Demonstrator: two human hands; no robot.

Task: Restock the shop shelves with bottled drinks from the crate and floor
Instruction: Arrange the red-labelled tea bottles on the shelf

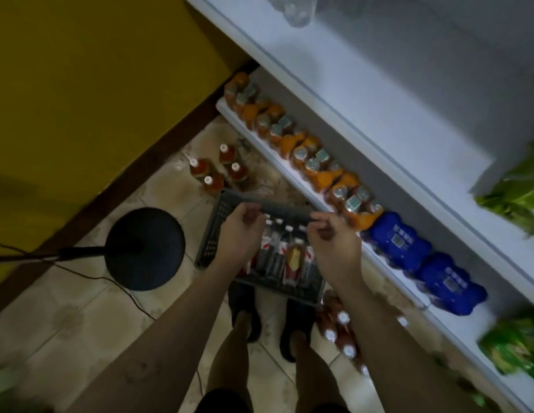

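Note:
A grey plastic crate (pixel 211 234) stands on the tiled floor in front of my feet, holding several bottles (pixel 292 257) with white caps and red or dark labels. My left hand (pixel 242 231) and my right hand (pixel 331 239) hover over the crate's far side, fingers loosely curled, nothing in either. Several amber bottles (pixel 218 171) stand on the floor beyond the crate. More white-capped bottles (pixel 340 332) lie by my right foot. The low white shelf (pixel 259 138) on the right carries orange drink packs (pixel 292 144) and blue packs (pixel 400 239).
A black round stand base (pixel 145 248) with a pole and a cable sits on the floor at left. A yellow wall (pixel 96 84) rises behind it. The upper shelf (pixel 379 90) is mostly bare, with green packets (pixel 519 195) at right. My dark slippers (pixel 248 317) touch the crate's near edge.

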